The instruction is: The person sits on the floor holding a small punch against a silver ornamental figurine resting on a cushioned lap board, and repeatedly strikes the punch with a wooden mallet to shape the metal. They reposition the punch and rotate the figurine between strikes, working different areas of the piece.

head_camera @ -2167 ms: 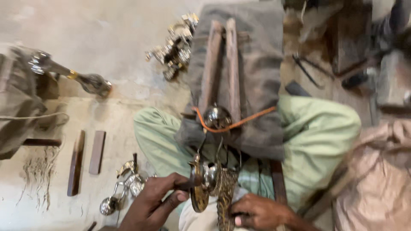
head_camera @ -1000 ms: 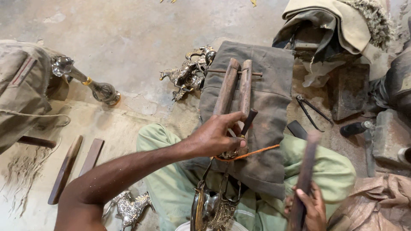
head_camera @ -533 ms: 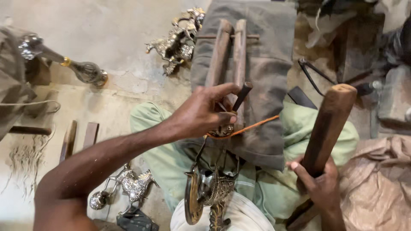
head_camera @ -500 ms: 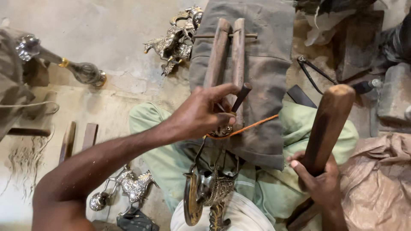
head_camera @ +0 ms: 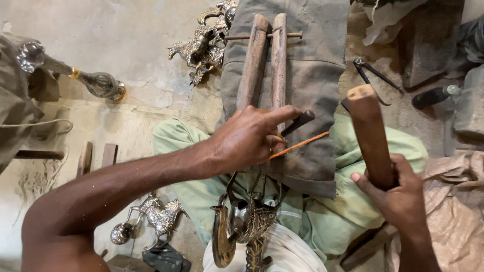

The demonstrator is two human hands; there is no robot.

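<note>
The work sits on the person's lap, hemmed in closely: a grey cloth drapes over the knees, two wooden bars lie side by side along it, and pincers rest on the ground just beyond its right edge. Open floor remains at upper left, short of the metal horse figurines. The left hand reaches across from the lower left, forearm extended, fingers curled down over the near ends of the bars and pinching a dark punch beside an orange cord; what lies beneath the palm appears hidden. The right hand is closed firmly round a wooden mallet, held raised and tilted. An ornate brass piece hangs just below the left hand.
</note>
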